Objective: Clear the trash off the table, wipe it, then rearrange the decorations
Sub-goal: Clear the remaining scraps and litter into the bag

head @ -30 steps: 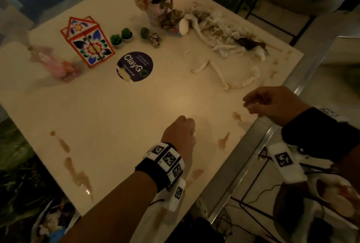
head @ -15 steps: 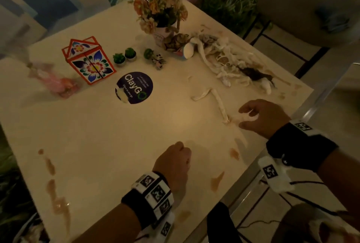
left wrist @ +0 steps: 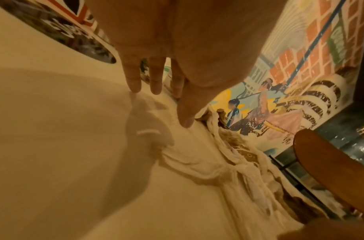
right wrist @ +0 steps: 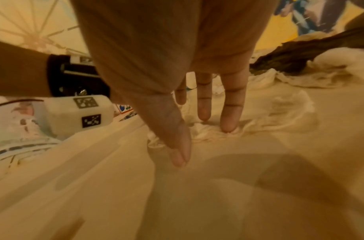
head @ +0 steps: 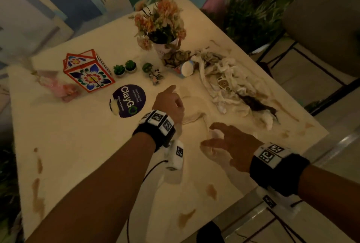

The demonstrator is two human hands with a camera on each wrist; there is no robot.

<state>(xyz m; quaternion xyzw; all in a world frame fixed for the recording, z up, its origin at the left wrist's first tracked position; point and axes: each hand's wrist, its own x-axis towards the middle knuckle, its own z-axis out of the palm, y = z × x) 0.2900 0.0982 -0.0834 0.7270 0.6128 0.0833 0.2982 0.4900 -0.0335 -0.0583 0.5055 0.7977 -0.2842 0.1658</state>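
A heap of crumpled white tissue trash [head: 231,85] with a dark brown clump lies on the white table [head: 81,145] at the back right, and a tipped paper cup [head: 186,68] lies at its left end. My left hand [head: 171,98] hovers at the table's middle with straight fingers [left wrist: 133,81], just over a loose tissue strip [head: 194,115]. My right hand [head: 210,135] is spread flat, its fingertips [right wrist: 228,126] pressing a tissue scrap [right wrist: 209,134]. Neither hand grips anything.
Decorations stand at the back: a flower vase [head: 163,28], a painted floral box [head: 87,71], small cacti [head: 124,67], a tiny figurine [head: 155,73] and a pink item [head: 56,87]. A round ClayG sticker [head: 127,100] and brown stains [head: 38,200] mark the table. A chair [head: 321,28] stands at the right.
My left hand went from a fist near the front edge to straight fingers at the table's middle. My right hand came in over the table edge and spread onto the tissue scrap.
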